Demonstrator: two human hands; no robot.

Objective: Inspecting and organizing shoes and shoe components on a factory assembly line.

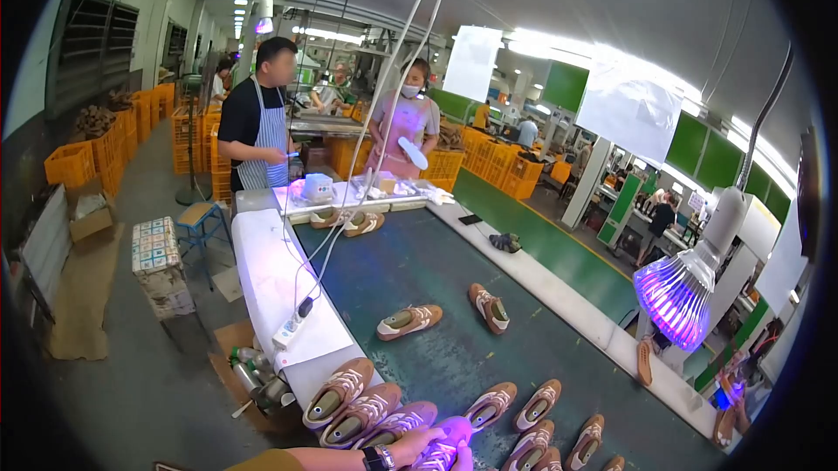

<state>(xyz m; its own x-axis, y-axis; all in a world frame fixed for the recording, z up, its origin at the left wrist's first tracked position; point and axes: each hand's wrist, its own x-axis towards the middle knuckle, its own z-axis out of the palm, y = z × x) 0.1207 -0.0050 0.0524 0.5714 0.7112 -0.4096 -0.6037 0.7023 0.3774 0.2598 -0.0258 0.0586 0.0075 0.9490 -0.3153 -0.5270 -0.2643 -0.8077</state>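
Observation:
At the lower edge, purple light falls on a sneaker (447,438) held between my two hands. My left hand (414,446), with a watch on its wrist, grips one side of it. My right hand (463,457), only partly in the picture, closes on the other side. Just left of them, brown sneakers (365,410) with pale laces stand in a row at the belt's edge. More brown sneakers (531,443) cluster to the right on the dark green belt (436,270). Farther up the belt lie two single sneakers, one on its left (410,323) and one on its right (490,308).
A purple-lit lamp (679,295) hangs at the right. A power strip (293,324) with cords sits on the white left ledge (271,275). Two people stand at the belt's far end, one holding a pale sole-shaped piece (413,153). Orange crates (72,163) line the left.

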